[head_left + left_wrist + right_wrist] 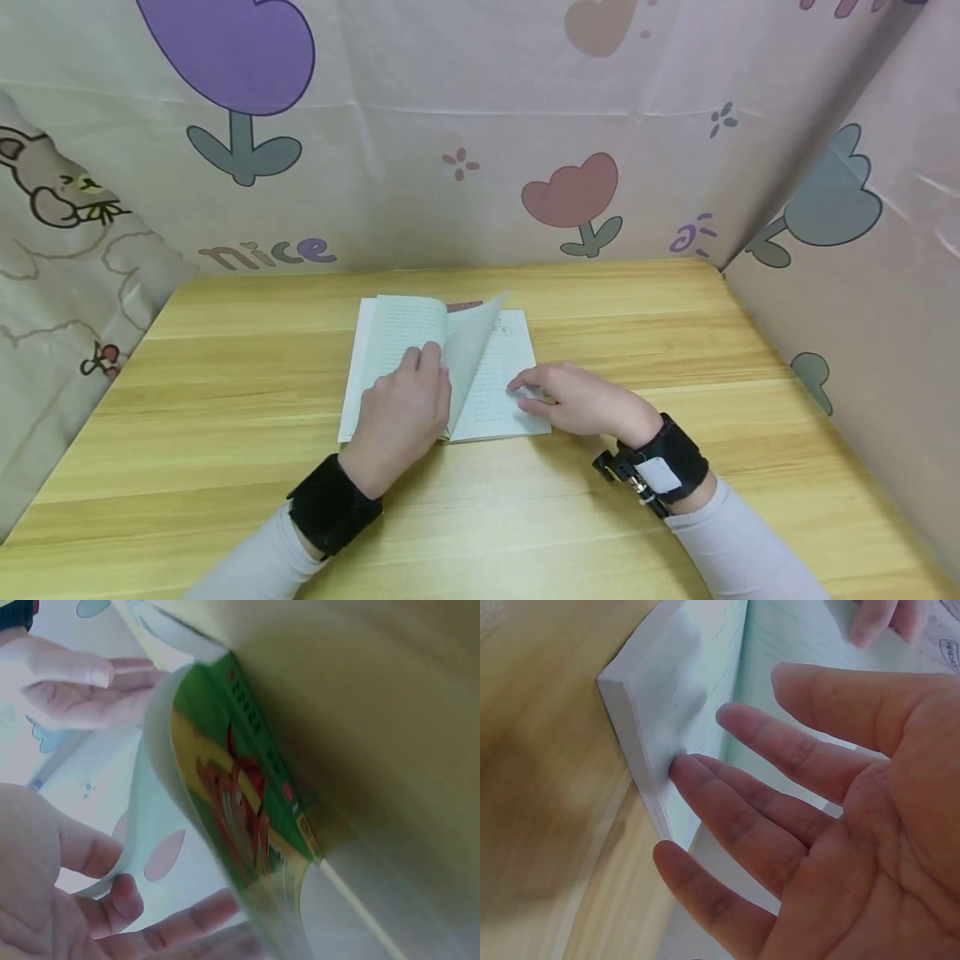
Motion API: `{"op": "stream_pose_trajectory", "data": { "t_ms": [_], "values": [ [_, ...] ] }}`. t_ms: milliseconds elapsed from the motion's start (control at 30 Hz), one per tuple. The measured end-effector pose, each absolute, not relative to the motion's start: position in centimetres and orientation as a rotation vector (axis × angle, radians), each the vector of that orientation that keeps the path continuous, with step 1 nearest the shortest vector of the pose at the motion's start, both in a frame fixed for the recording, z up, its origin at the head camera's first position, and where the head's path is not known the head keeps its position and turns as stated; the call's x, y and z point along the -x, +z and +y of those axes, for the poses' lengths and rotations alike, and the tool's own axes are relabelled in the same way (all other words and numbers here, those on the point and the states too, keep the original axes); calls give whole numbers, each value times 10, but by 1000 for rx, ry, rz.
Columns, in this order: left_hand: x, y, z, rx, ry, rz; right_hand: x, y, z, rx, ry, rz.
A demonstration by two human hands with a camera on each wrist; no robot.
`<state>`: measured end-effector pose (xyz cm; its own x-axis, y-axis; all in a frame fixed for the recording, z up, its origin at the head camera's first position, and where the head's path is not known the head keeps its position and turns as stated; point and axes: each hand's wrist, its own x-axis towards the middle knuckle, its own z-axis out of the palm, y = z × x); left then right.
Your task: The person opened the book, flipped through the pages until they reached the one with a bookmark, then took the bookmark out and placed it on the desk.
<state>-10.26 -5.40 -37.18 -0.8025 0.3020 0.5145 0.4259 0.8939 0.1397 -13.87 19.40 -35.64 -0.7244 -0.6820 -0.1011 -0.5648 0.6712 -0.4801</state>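
An open book (495, 408) lies on the table, with lines of small print on its pale pages. Over its middle, my left hand (401, 408) pinches a thin page (474, 337) between thumb and index finger. That page stands half raised and curves over the right side. From the left wrist view, the book's green cover (225, 787) shows a cartoon animal. With fingers spread and fairly straight, my right hand (817, 802) touches the right-hand pages near their outer edge.
The book rests on a wood-grain table (187, 400). Behind it hangs a light cloth (405, 192) printed with flowers and hearts, and similar cloth lines both sides. Each wrist wears a black band (335, 506).
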Motion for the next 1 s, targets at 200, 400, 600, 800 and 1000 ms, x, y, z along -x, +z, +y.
{"op": "stream_pose_trajectory", "data": {
  "t_ms": [200, 400, 600, 800, 1000],
  "values": [
    [104, -364, -64, 497, -330, -2595, 139, -358, 194, 922, -595, 2650],
    [100, -357, -73, 485, -264, -2611, 139, -358, 194, 916, -598, 2645],
    [90, -351, -82, 428, -243, -2642, 139, -358, 194, 906, -597, 2641],
    [82, -351, -90, 452, -230, -2585, 138, -358, 194, 916, -572, 2662],
    [77, -356, -98, 456, -205, -2562, 138, -358, 194, 944, -550, 2669]
  ]
}}
